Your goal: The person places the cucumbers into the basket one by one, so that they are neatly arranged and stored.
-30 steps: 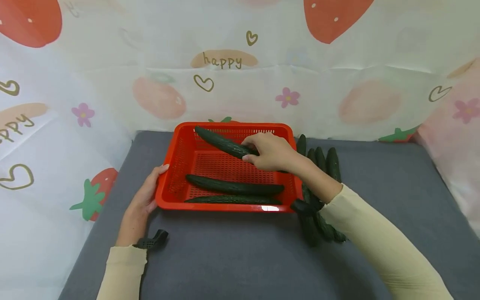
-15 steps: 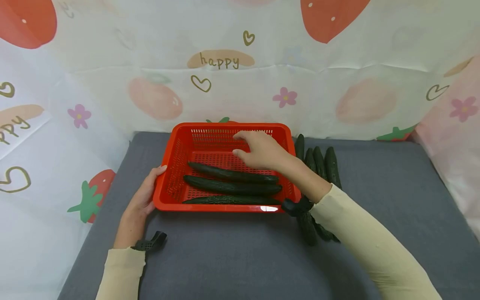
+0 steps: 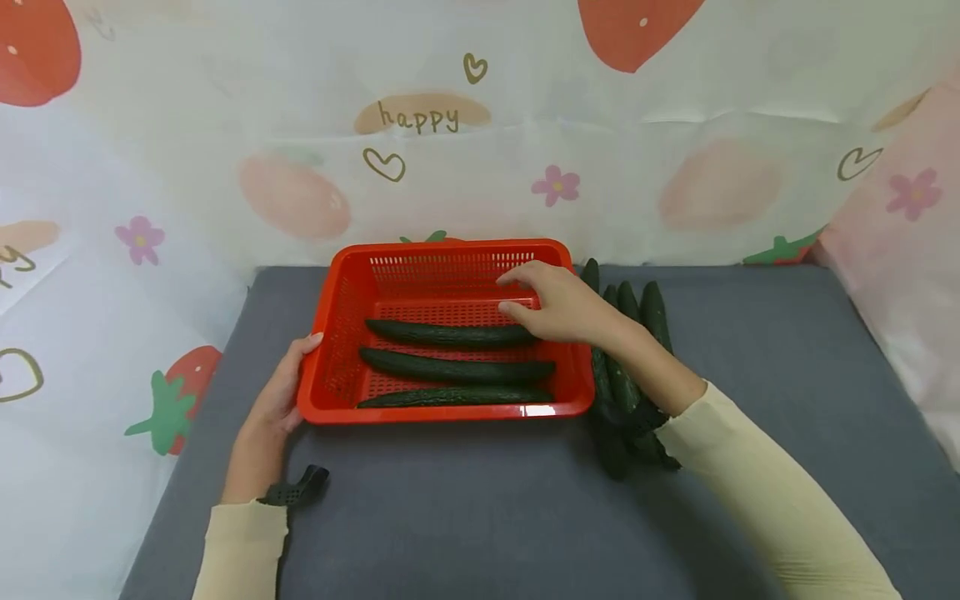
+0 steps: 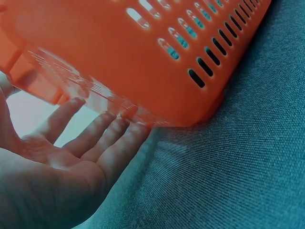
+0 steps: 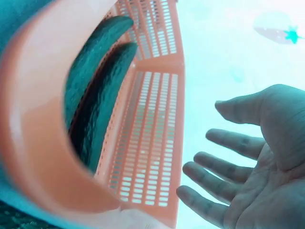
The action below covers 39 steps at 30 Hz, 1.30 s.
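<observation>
A red plastic basket (image 3: 450,414) with slotted walls stands on the grey cloth, and three dark green cucumbers lie crosswise in it. The nearest cucumber (image 3: 457,396) is close to the front wall, the middle cucumber (image 3: 457,367) behind it, and the farthest cucumber (image 3: 442,335) partly behind my right hand. My left hand (image 3: 281,392) holds the basket's left end, thumb at the rim and fingertips against the outer wall (image 4: 157,90). Over the basket's right side, my right hand (image 3: 558,304) is raised with its fingers spread and holds nothing.
Several more cucumbers (image 3: 654,312) lie side by side just right of the basket, partly hidden under my right forearm. A white printed cloth (image 3: 637,192) hangs behind the table (image 3: 450,517).
My right hand lowered a cucumber into the basket behind the other two and let go. It has since drawn back to the right. The left hand stays at the basket's end.
</observation>
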Each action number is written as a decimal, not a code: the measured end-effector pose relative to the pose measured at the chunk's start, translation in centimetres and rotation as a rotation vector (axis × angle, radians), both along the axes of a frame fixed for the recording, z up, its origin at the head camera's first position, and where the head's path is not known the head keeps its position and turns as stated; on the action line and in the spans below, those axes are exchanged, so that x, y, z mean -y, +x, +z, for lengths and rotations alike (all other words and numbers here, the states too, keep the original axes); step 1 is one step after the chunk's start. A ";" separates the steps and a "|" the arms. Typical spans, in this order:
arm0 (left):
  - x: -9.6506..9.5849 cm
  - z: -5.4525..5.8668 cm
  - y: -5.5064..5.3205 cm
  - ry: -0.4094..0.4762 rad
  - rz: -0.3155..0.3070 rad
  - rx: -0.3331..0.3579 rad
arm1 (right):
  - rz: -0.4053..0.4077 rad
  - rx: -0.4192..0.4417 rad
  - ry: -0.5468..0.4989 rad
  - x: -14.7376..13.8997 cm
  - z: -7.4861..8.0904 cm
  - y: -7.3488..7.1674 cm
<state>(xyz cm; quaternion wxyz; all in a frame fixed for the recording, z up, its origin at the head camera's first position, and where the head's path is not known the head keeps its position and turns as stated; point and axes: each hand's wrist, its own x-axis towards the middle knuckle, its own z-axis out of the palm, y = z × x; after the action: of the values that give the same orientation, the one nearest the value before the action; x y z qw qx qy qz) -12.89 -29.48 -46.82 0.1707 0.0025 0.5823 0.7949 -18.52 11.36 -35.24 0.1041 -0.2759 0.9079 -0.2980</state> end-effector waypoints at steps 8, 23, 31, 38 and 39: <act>-0.2 -0.3 0.1 0.005 0.016 0.023 | -0.009 -0.034 -0.022 -2.2 -0.6 0.0; -0.7 -0.4 -0.4 0.034 0.000 -0.004 | -0.218 -0.030 -0.007 -6.9 -0.4 2.4; -0.7 0.0 -0.9 0.031 -0.019 -0.030 | -0.313 -0.001 -0.033 -9.7 -1.2 3.8; 0.2 0.9 -0.7 -0.014 -0.002 -0.015 | -0.351 -0.006 -0.065 -11.6 -2.8 4.7; 0.3 0.9 -0.6 -0.013 0.000 -0.014 | -0.356 -0.008 -0.066 -11.8 -3.1 4.9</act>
<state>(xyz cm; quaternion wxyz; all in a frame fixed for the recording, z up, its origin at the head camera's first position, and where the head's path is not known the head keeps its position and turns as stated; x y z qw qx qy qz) -13.45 -29.82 -45.88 0.1666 0.0069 0.5886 0.7910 -13.64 23.20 -38.30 0.0370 -0.1154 0.9325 -0.3403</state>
